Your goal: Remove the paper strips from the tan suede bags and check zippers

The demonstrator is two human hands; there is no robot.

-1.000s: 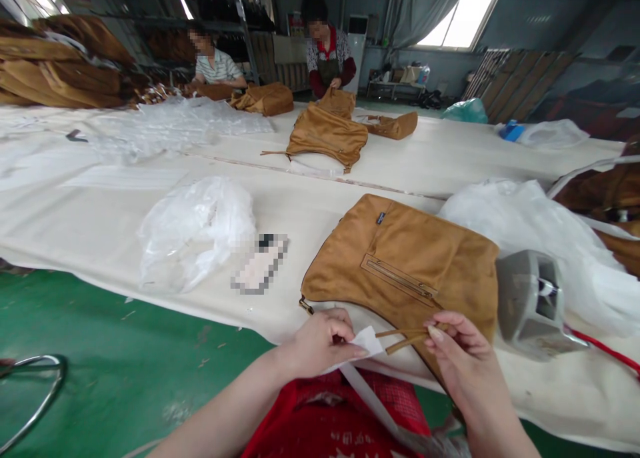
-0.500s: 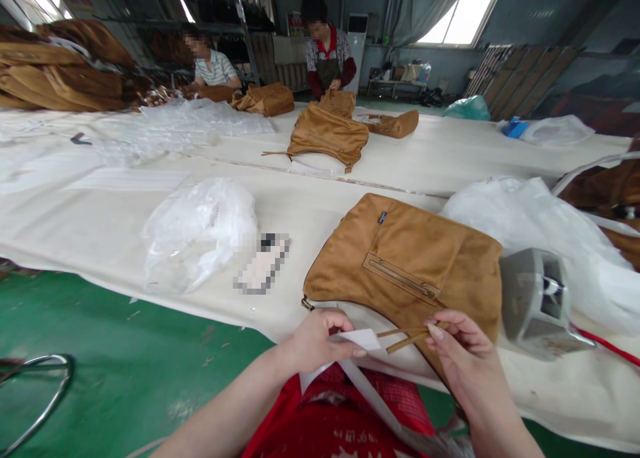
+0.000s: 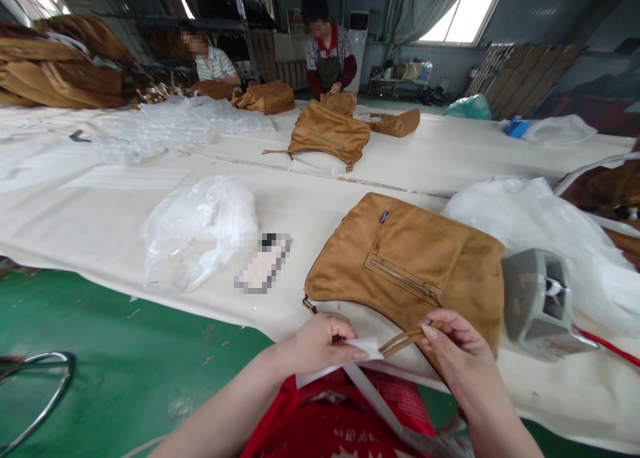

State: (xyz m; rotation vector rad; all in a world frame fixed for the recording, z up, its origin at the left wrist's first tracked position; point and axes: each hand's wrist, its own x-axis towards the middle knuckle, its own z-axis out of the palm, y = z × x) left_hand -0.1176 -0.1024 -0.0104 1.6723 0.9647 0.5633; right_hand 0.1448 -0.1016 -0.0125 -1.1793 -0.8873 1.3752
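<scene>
A tan leather handbag (image 3: 430, 245) with a zipped front pocket lies on the cloth-covered table in front of me. Between thumb and fingers, my left hand (image 3: 327, 345) pinches a white paper-like sleeve (image 3: 367, 347). My right hand (image 3: 453, 341) is closed on a pair of thin tan leather strips (image 3: 403, 340) by the bag's lower edge. The strips' free ends meet the open end of the white sleeve; whether they are inside it I cannot tell. A pale strap (image 3: 373, 395) runs down across my lap.
Right of the bag stands a grey tape dispenser (image 3: 530, 305), with plastic wrapping (image 3: 535, 211) behind it. A crumpled clear bag (image 3: 200, 235) and a blurred phone-like object (image 3: 263, 265) lie left. Two people work across the table among more tan bags (image 3: 327, 135).
The strips' ends, earlier apart from the white sleeve, now reach its opening. My left hand and the sleeve have shifted slightly right. The handbag stays in place.
</scene>
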